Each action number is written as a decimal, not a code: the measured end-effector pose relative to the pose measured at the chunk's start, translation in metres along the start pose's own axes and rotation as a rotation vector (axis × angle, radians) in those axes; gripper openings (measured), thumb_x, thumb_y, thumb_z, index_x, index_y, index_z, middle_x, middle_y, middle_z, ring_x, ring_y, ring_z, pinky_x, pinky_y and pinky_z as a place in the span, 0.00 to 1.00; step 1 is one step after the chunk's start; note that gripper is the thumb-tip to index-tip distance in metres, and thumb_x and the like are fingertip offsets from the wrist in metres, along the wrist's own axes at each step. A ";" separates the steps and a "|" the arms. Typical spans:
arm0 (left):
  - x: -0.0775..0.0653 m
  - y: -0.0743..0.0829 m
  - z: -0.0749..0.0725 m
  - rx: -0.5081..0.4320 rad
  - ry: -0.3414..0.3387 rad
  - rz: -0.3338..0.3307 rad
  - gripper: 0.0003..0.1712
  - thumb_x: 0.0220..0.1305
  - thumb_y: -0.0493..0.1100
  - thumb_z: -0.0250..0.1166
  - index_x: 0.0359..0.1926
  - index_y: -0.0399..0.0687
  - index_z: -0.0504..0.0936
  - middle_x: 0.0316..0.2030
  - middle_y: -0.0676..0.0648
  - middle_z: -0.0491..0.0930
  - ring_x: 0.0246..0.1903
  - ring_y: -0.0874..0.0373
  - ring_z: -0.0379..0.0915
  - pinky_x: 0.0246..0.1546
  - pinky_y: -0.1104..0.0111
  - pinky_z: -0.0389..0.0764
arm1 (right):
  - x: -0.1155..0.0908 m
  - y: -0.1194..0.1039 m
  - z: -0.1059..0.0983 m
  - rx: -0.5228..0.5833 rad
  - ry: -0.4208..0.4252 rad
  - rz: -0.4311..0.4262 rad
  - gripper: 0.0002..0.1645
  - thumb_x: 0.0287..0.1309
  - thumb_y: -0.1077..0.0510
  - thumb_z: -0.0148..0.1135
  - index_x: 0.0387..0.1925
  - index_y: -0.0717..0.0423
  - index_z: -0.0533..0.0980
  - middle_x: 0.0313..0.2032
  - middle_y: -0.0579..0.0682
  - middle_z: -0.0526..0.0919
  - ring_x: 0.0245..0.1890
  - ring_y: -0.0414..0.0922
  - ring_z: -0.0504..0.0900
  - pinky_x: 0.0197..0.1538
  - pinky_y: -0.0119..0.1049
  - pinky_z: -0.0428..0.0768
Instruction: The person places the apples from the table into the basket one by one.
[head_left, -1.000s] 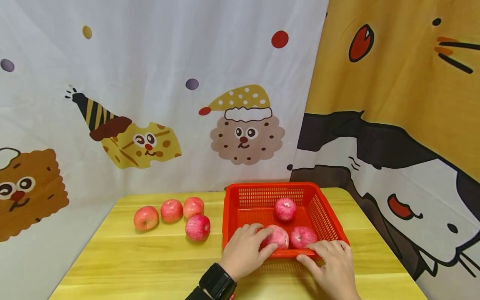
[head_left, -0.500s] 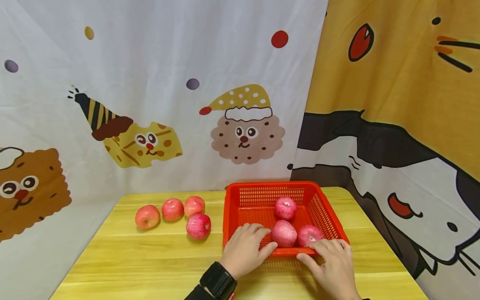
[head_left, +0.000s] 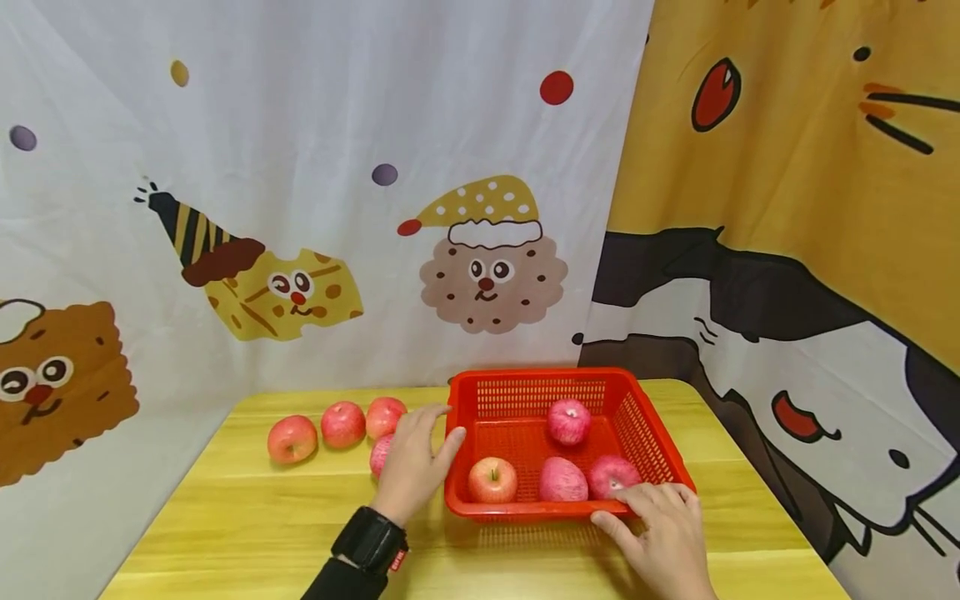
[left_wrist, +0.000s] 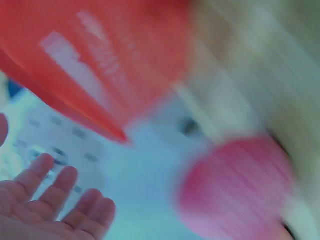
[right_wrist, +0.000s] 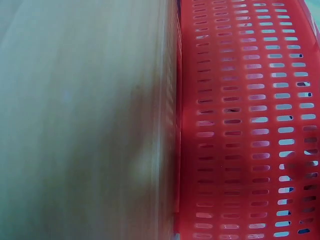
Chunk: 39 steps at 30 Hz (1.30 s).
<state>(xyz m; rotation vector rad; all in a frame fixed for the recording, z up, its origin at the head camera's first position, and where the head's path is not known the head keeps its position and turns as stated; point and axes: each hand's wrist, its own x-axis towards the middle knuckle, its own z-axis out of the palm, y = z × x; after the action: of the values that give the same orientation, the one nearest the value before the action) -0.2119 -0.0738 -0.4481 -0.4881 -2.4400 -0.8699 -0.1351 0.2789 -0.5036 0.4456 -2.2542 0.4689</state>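
The left hand (head_left: 416,462) is outside the red plastic basket (head_left: 467,507), off its left wall, fingers spread and nothing held. Behind this hand is a dark pink apple (head_left: 380,456), partly hidden in the head view; a blurred pink apple (left_wrist: 240,190) also appears in the left wrist view. At the basket's front right, the right hand (head_left: 660,529) grips the rim, thumb outside and fingers over the top. Inside lie a yellowish-red apple (head_left: 492,480) at front left, two pink apples (head_left: 563,480) by the front wall, and another apple (head_left: 569,422) farther back.
Three more apples (head_left: 343,424) lie in a group at the table's back left. The yellow wooden table (head_left: 262,525) ends at a printed cloth (head_left: 300,167) behind it. Slotted basket wall (right_wrist: 240,150) fills the right side of the right wrist view.
My left hand has moved left, out of the basket's front left. A yellowish-red apple now shows where it was. The apples at the front have shifted slightly; the right hand stays at the rim.
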 end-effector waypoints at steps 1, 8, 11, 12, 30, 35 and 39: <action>-0.001 -0.013 -0.002 0.056 0.005 -0.013 0.28 0.65 0.55 0.66 0.57 0.41 0.79 0.55 0.41 0.76 0.57 0.47 0.65 0.58 0.47 0.70 | -0.001 0.000 0.000 -0.006 -0.011 0.010 0.25 0.39 0.33 0.75 0.33 0.46 0.85 0.32 0.43 0.85 0.33 0.46 0.74 0.48 0.53 0.62; -0.027 -0.074 -0.002 0.371 -0.094 -0.061 0.35 0.54 0.52 0.74 0.58 0.37 0.78 0.58 0.33 0.73 0.56 0.26 0.61 0.56 0.37 0.66 | -0.006 -0.003 -0.001 -0.039 -0.058 0.060 0.23 0.38 0.32 0.75 0.31 0.41 0.84 0.30 0.40 0.83 0.32 0.44 0.72 0.48 0.52 0.61; -0.035 -0.081 0.001 0.396 -0.113 -0.052 0.38 0.53 0.52 0.74 0.62 0.38 0.76 0.59 0.34 0.73 0.54 0.28 0.63 0.55 0.39 0.69 | -0.008 -0.004 -0.001 -0.042 -0.062 0.069 0.22 0.38 0.32 0.75 0.30 0.40 0.83 0.29 0.40 0.83 0.32 0.44 0.72 0.48 0.52 0.61; -0.036 -0.081 0.001 0.393 -0.114 -0.045 0.39 0.53 0.51 0.74 0.62 0.38 0.75 0.59 0.35 0.72 0.54 0.30 0.65 0.55 0.40 0.70 | -0.008 -0.004 -0.001 -0.040 -0.060 0.072 0.22 0.38 0.33 0.76 0.30 0.40 0.83 0.29 0.39 0.83 0.32 0.44 0.72 0.48 0.52 0.61; -0.046 -0.081 0.010 0.394 -0.136 0.126 0.33 0.52 0.44 0.75 0.59 0.43 0.76 0.55 0.37 0.71 0.40 0.37 0.69 0.41 0.50 0.80 | -0.002 -0.002 -0.001 -0.005 -0.019 0.027 0.22 0.40 0.33 0.75 0.30 0.43 0.83 0.30 0.40 0.83 0.34 0.46 0.74 0.50 0.54 0.61; -0.047 -0.082 0.012 0.416 -0.138 0.135 0.32 0.53 0.44 0.74 0.59 0.43 0.76 0.55 0.36 0.71 0.41 0.36 0.68 0.41 0.49 0.80 | -0.002 -0.003 -0.001 -0.009 -0.018 0.023 0.22 0.40 0.33 0.74 0.31 0.42 0.84 0.30 0.40 0.83 0.34 0.46 0.74 0.49 0.53 0.62; -0.047 -0.082 0.011 0.394 -0.120 0.146 0.32 0.54 0.43 0.73 0.59 0.42 0.75 0.55 0.35 0.70 0.41 0.35 0.68 0.41 0.49 0.79 | 0.000 -0.003 -0.001 0.010 -0.017 0.022 0.22 0.41 0.34 0.75 0.31 0.43 0.83 0.31 0.40 0.83 0.35 0.46 0.74 0.50 0.54 0.61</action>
<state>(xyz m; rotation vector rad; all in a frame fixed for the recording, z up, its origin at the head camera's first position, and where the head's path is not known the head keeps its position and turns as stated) -0.2172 -0.1340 -0.5216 -0.5721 -2.5584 -0.2939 -0.1329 0.2769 -0.5024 0.4315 -2.2763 0.4892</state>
